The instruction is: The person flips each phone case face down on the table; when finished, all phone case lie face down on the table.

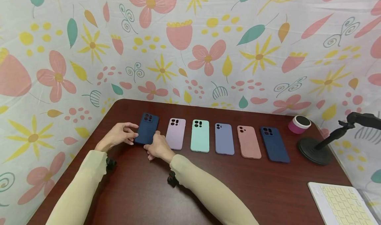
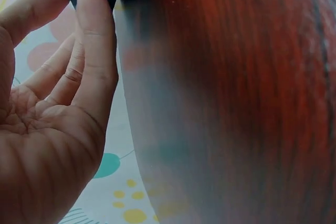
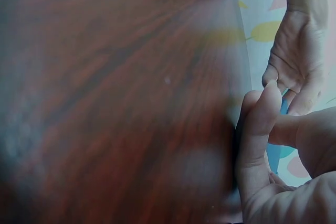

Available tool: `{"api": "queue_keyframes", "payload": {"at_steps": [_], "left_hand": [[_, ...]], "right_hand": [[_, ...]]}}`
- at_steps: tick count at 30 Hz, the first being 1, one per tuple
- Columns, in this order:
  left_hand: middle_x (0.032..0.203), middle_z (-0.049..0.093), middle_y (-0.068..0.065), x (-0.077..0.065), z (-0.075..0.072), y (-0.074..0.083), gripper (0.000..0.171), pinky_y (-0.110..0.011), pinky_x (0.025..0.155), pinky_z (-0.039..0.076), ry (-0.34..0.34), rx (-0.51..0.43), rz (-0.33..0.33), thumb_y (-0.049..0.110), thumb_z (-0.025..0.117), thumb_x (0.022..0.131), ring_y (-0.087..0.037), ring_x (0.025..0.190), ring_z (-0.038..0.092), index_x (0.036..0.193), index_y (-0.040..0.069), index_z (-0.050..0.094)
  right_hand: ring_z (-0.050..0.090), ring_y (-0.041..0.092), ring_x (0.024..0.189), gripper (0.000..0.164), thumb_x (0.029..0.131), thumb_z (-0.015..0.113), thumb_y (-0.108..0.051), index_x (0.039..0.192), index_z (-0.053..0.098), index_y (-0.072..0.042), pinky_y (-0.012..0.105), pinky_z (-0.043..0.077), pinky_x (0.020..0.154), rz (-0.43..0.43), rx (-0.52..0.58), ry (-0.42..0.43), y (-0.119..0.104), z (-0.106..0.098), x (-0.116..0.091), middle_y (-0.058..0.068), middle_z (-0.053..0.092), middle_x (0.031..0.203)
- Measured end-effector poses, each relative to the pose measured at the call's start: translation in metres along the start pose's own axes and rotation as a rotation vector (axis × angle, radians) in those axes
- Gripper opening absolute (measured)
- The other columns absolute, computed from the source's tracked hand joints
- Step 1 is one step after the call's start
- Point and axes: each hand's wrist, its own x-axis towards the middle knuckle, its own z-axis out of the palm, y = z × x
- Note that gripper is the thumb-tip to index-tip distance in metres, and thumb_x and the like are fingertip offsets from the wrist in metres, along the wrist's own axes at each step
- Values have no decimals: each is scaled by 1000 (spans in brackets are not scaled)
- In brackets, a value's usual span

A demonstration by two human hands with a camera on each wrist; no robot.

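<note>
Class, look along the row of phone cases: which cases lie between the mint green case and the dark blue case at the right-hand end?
In the head view, two: the periwinkle blue case, then the pink case, between the mint green case and the right-end dark blue case.

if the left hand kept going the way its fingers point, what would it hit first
The left hand points rightward and already touches the dark navy phone case; beyond that, probably the right hand, then the pale lilac phone case.

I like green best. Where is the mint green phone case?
In the head view, the mint green phone case lies third from left, between the lilac case and the periwinkle case.
</note>
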Motion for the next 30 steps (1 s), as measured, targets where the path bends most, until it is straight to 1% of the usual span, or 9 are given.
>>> {"api": "queue_keyframes", "payload": {"at_steps": [3, 8, 16, 24, 26, 30], "left_hand": [[95, 77, -15, 0, 1, 0, 55, -37, 74, 70, -17, 25, -2, 6, 72, 104, -18, 74, 75, 151, -13, 53], [101, 77, -17, 0, 4, -1, 62, -38, 75, 70, -38, 69, -23, 8, 75, 101, -19, 80, 76, 154, -12, 50], [94, 73, -9, 7, 6, -4, 70, -35, 76, 69, -38, 158, -74, 13, 84, 96, -17, 76, 75, 154, -7, 52], [92, 72, -9, 8, 8, -4, 70, -34, 75, 68, -34, 203, -77, 13, 86, 94, -16, 73, 73, 153, -7, 53], [92, 71, -8, 9, 9, -3, 69, -33, 75, 67, -29, 211, -85, 12, 86, 94, -16, 73, 73, 152, -7, 54], [93, 71, -9, 9, 11, -2, 69, -33, 75, 67, -22, 215, -97, 11, 86, 93, -16, 73, 72, 152, -6, 54]], "right_hand": [[59, 10, 36, 91, 101, 78, -11, 169, 20, 9, 26, 58, 46, 8, -6, 18, 0, 1, 0, 7, 69, 60], [59, 9, 35, 91, 102, 78, -12, 168, 19, 10, 25, 57, 45, 24, -11, 39, 0, 4, 1, 6, 69, 60], [58, 10, 35, 94, 103, 76, -11, 170, 14, 9, 25, 56, 44, 34, -14, 56, -2, 5, 0, 5, 69, 60], [58, 9, 34, 86, 102, 75, -7, 166, 21, 11, 25, 56, 43, 38, -21, 85, -5, 7, 0, 7, 68, 60], [59, 10, 35, 87, 102, 75, -7, 167, 20, 10, 25, 56, 43, 42, -21, 84, -5, 7, -1, 7, 68, 61], [61, 11, 36, 93, 103, 75, -9, 170, 13, 9, 25, 57, 44, 44, -11, 59, -5, 4, -2, 7, 70, 62]]}}
